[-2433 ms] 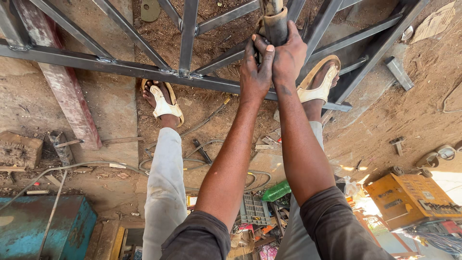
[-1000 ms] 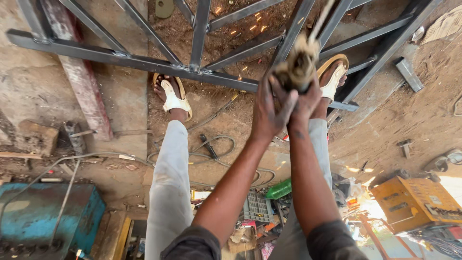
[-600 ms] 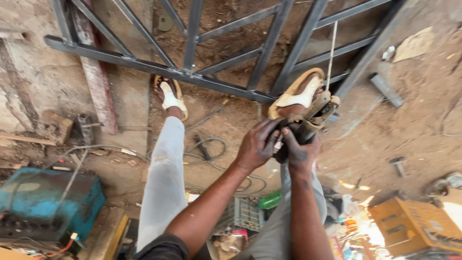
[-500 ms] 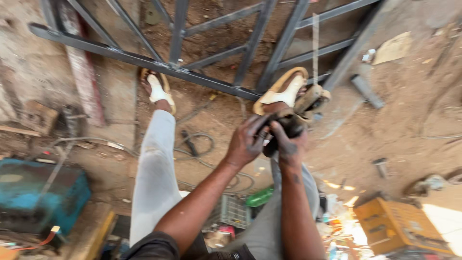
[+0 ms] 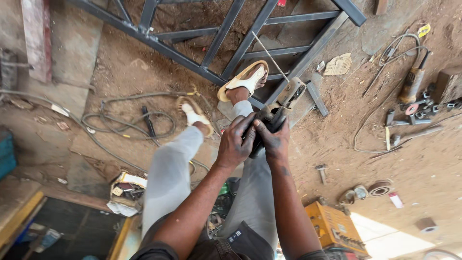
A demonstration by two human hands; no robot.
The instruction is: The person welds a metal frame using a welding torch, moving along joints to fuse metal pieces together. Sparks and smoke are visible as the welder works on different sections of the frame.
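At centre frame, an electrode holder (image 5: 284,103) with its thin welding rod (image 5: 269,55) is being clamped by the left hand (image 5: 236,142) and right hand (image 5: 274,139). The rod could be knocked against the steel frame (image 5: 250,38) nearby, judging by the closeness.

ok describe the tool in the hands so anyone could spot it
Start at the dark steel frame lying on the dirt floor, then come down past the sandalled foot. Left hand and right hand grip a dark angle grinder, its grey metal head pointing at the frame.
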